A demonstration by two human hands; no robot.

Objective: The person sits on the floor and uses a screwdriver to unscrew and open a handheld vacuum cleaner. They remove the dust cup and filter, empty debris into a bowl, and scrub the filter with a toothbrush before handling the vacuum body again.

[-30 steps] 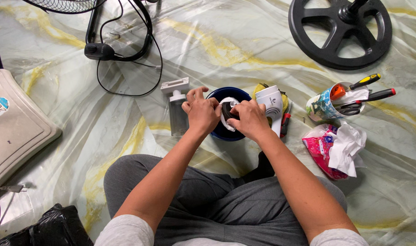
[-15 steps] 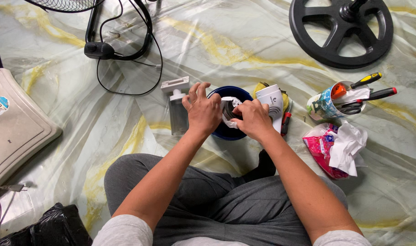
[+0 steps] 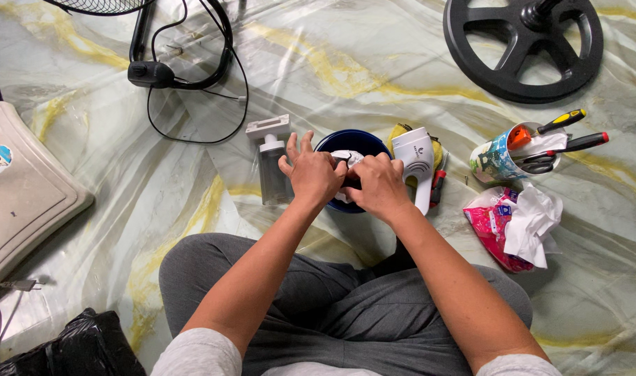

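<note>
You sit on a marbled floor sheet, both hands, left and right, together gripping a white part over the blue bowl, mostly hiding it.

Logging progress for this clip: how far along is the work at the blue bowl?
Done: tools stand ready in the cup, and a grey part lies left of the bowl. In hand: left hand and right hand work a small white-and-dark piece over the bowl; the grip itself is hidden. Left: the fan base and grille lie apart.
</note>
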